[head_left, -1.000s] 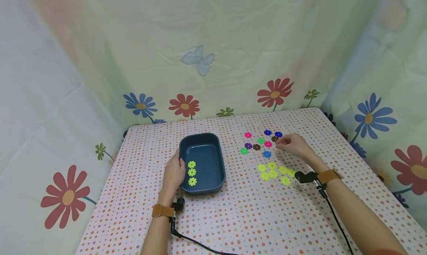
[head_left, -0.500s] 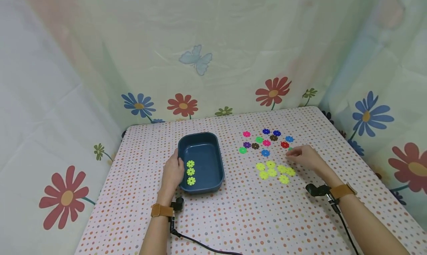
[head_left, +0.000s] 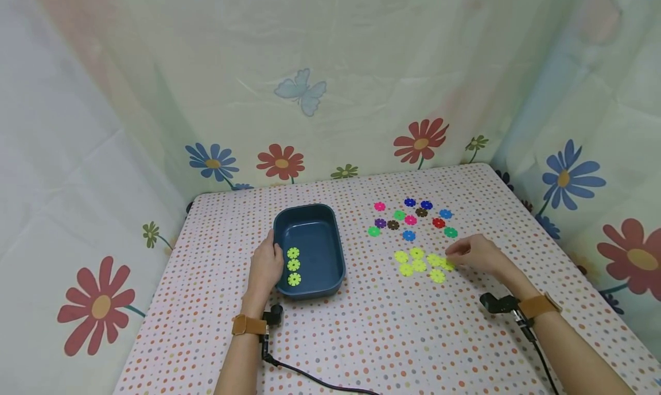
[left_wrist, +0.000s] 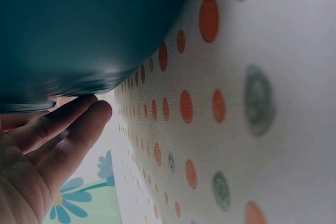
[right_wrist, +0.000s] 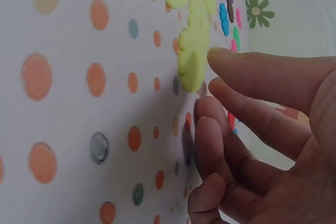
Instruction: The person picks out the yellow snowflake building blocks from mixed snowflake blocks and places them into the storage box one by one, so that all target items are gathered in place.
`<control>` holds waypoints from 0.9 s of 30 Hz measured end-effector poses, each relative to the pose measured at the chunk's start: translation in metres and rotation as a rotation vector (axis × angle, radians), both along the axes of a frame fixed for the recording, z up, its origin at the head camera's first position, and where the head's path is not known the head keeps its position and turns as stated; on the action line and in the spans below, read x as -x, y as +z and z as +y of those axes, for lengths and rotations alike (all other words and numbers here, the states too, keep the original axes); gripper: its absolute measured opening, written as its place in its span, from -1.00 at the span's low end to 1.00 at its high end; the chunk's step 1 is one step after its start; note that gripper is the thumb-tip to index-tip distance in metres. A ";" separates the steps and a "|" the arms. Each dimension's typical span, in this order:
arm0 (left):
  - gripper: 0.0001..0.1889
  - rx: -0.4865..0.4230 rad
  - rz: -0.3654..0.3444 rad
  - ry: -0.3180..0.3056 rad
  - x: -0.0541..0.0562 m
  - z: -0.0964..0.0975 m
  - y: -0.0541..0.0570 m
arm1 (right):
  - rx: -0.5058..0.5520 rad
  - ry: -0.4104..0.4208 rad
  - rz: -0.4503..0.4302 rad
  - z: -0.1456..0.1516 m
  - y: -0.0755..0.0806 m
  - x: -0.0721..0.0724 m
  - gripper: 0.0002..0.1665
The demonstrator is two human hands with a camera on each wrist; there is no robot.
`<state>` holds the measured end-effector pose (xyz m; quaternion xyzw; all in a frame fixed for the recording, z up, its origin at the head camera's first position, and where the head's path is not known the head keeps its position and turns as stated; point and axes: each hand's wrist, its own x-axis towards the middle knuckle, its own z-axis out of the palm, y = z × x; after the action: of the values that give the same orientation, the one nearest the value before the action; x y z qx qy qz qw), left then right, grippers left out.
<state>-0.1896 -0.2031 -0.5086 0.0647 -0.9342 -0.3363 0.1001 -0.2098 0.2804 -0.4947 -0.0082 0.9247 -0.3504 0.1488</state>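
Note:
Three yellow snowflake-shaped discs (head_left: 293, 264) lie in a row along the left side of a dark blue tub (head_left: 325, 268). My left hand (head_left: 265, 266) holds the tub's left wall, thumb at the rim and fingers against the outside, as the left wrist view shows on the tub (left_wrist: 79, 30). My right hand (head_left: 480, 254) hovers at the right end of a group of several yellow discs (head_left: 437, 276). In the right wrist view, its thumb and index finger are slightly apart beside the nearest yellow disc (right_wrist: 192, 64), and nothing is visibly held between them.
Behind the yellow group lie scattered discs in other colours, among them a red disc (head_left: 438, 223), a purple disc (head_left: 380, 223) and a green disc (head_left: 451, 232). The dotted tabletop (head_left: 330, 343) backs onto a flowered curtain (head_left: 361, 113). Cables trail from both wrist cameras.
My right hand has come back from the coloured discs to the yellow group, uncovering the red, light blue and green discs at the right. My left hand stays on the tub.

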 end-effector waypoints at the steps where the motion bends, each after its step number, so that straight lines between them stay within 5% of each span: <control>1: -0.46 0.001 0.000 -0.001 0.000 0.000 0.000 | -0.002 0.002 -0.003 0.000 0.000 -0.001 -0.57; 27: -0.46 0.001 -0.009 0.007 0.000 0.001 0.001 | -0.073 0.013 0.022 -0.008 0.000 -0.006 -0.57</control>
<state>-0.1896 -0.2024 -0.5076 0.0696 -0.9345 -0.3352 0.0973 -0.2036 0.2725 -0.4949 -0.0129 0.9384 -0.3151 0.1410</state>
